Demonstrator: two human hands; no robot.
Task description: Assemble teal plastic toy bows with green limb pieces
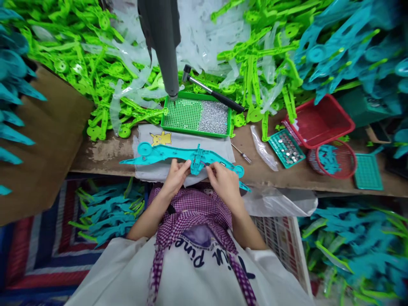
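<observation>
A long turquoise plastic part, shaped like a toy bow half with round discs at its ends, lies across a pale cloth at the bench's near edge. My left hand grips its lower edge left of the ribbed middle block, thumb on top. Just right of that block, my right hand has thumb and forefinger pinched together against the part. A thin dark reddish bit shows by those fingertips, too small to name. Above hangs a grey powered screwdriver, its bit pointing down over a green tray.
Small metal screws fill the tray's right side. A hammer lies across its back edge. To the right are a screwdriver, a teal tray of silvery discs, a red bin and a red basket. Heaped green parts line the back.
</observation>
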